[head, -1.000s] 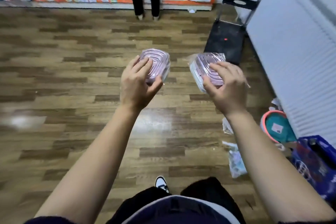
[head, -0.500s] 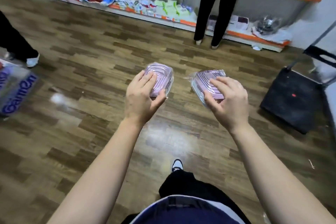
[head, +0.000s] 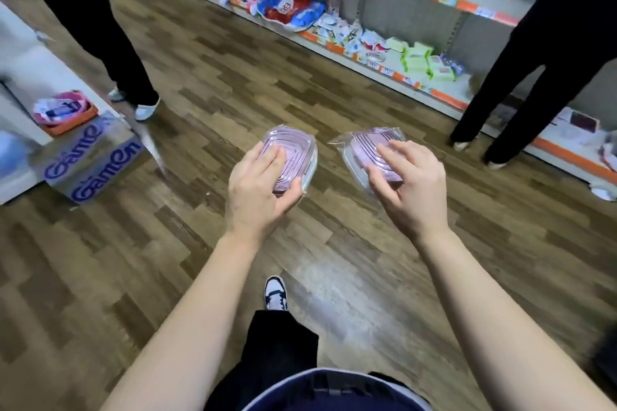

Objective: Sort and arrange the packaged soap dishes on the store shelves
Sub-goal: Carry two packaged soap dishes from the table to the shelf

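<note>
Two bare arms reach forward over a wood-plank floor (head: 200, 77). The left hand (head: 257, 190) grips a left dish (head: 297, 147), a pink ridged soap dish in clear wrap, with the fingers curled over its top and the thumb under its near edge. The right hand (head: 410, 187) grips the right dish (head: 364, 150), a matching one, with the fingers spread across its top. The dishes sit side by side, a little apart, in the air. Both grips match those of half a second ago.

The view has swung since then. The black cart that was on the right is gone from sight. The low shelf (head: 447, 102), with an orange edge and piled with packets (head: 287, 8), now runs diagonally across the upper right and looks nearer.

A person in black trousers (head: 521, 77) stands against the shelf, to the right of the dishes. Another person's legs (head: 96, 27) stand at upper left. To the left, a printed box (head: 96, 160) carries an orange basket (head: 66, 113). The wearer's shoe (head: 275, 292) shows below the hands.
</note>
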Available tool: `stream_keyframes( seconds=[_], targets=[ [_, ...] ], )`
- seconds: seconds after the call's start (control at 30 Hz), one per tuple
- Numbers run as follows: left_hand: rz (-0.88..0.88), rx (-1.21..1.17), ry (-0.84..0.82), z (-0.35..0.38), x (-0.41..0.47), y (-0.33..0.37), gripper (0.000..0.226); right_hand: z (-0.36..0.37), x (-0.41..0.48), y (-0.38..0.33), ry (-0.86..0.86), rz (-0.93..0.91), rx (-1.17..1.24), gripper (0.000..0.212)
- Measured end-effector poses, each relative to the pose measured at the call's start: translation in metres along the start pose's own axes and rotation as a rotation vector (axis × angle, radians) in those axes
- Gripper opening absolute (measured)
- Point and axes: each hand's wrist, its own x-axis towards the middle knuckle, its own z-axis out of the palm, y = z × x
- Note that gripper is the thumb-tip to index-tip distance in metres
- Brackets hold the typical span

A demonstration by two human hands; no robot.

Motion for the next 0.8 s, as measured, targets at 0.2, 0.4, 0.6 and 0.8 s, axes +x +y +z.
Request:
stream_keyframes(
  seconds=[0.2, 0.4, 0.6, 0.8],
  targets=[
    [0.051, -0.020, 0.019, 0.080, 0.124, -0.114, 0.042, 0.109, 0.133, 0.012, 0.055, 0.029, -0.015, 0.037],
    [0.054, -0.067, -0.004, 0.165, 0.219, -0.193, 0.043, 0.184, 0.233, 0.040, 0.078, 0.106, -0.078, 0.038],
    [0.053, -0.079, 0.024, 0.268, 0.313, -0.259, 0.043, 0.273, 0.339, 0.106, 0.074, 0.130, -0.067, 0.039],
    [-0.010, -0.052, 0.017, 0.359, 0.425, -0.317, 0.045, 0.353, 0.472, 0.168, 0.043, 0.106, -0.034, 0.042]
  ],
)
